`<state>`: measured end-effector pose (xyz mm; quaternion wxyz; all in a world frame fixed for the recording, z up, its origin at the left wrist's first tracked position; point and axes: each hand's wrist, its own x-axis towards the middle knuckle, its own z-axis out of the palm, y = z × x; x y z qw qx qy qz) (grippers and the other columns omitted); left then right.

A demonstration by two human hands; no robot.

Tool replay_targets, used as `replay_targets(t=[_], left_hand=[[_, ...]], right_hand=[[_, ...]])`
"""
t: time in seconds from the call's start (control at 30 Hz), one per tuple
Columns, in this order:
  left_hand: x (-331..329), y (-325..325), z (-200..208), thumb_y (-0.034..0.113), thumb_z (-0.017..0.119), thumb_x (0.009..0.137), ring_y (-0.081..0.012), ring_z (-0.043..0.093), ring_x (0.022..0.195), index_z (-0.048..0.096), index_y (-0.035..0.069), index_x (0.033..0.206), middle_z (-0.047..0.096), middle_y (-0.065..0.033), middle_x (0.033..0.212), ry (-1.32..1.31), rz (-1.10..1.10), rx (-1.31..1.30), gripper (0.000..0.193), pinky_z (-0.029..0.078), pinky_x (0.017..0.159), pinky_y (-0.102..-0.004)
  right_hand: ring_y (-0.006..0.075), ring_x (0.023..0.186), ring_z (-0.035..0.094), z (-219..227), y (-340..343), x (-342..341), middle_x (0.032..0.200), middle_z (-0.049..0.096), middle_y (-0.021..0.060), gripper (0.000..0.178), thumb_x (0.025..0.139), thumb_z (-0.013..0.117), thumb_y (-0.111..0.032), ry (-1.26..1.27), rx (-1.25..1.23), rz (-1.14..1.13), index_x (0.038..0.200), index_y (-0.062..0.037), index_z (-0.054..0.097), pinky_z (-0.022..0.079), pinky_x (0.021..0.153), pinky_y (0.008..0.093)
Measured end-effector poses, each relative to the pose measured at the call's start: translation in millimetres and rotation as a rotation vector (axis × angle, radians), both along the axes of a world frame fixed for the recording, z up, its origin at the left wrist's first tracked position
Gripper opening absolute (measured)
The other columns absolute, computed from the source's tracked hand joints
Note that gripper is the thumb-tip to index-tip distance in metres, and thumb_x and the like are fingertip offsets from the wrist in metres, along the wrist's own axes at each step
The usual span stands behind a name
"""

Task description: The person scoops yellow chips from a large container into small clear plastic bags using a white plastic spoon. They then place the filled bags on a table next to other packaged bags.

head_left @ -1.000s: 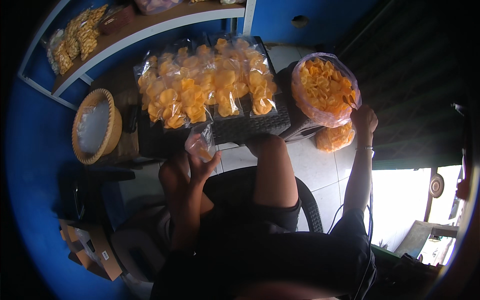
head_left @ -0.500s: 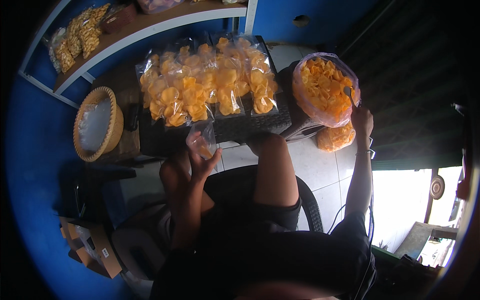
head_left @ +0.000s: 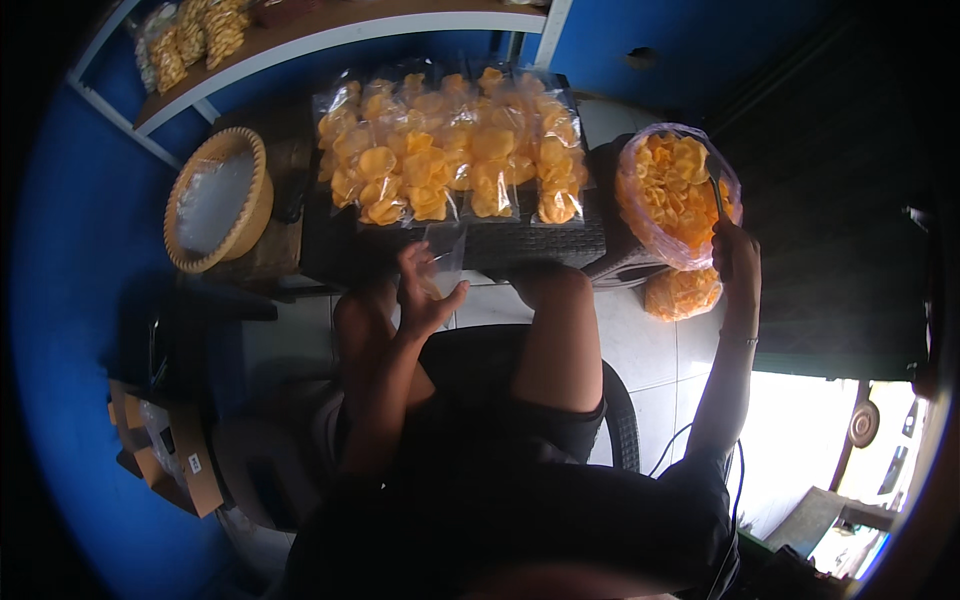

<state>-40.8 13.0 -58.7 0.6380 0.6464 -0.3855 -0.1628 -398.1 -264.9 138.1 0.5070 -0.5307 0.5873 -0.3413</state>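
Note:
My left hand is closed on a small clear plastic bag, held upright above my knees. Little or nothing shows inside it. At the right, my right hand grips the handle of a spoon. Its far end reaches in among the orange chips in a large, open-topped pinkish plastic bag; the spoon's bowl is hard to make out. Several filled clear packs of chips lie side by side on a dark woven table, just beyond my left hand.
A wicker basket holding clear plastic sheets or bags stands left of the table. Below the large bag sits another bag of chips. A shelf with snack packs runs along the back left. An open cardboard box stands at lower left.
The whole view has shifted, so the table and bags appear farther right. The spoon's head, visible before at the bag's edge, now lies among the chips. My left hand still holds the small bag.

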Motion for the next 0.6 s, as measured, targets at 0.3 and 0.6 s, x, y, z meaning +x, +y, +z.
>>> replay_targets(t=[0.3, 0.6], left_hand=[[-1, -3, 7, 0.009, 0.083, 0.069, -0.02, 0.052, 0.11, 0.034, 0.008, 0.132, 0.051, -0.0099, 0.114, 0.043, -0.077, -0.114, 0.08, 0.043, 0.096, -0.0369], [1, -4, 5, 0.011, 0.085, 0.064, -0.023, 0.055, 0.101, 0.028, 0.002, 0.135, 0.047, -0.0141, 0.112, -0.162, 0.002, -0.109, 0.091, 0.048, 0.089, -0.037]], right_hand=[[0.0052, 0.041, 0.04, -3, 92, 101, 0.057, 0.051, -0.0017, 0.032, 0.097, 0.058, -0.031, -0.051, 0.06, 0.489, 0.081, -0.0038, 0.064, 0.026, 0.038, 0.0217], [0.0071, 0.042, 0.043, -21, 149, 147, 0.055, 0.051, 0.0007, 0.035, 0.097, 0.058, -0.028, -0.296, 0.36, 0.682, 0.075, -0.0018, 0.063, 0.03, 0.041, 0.0209]])
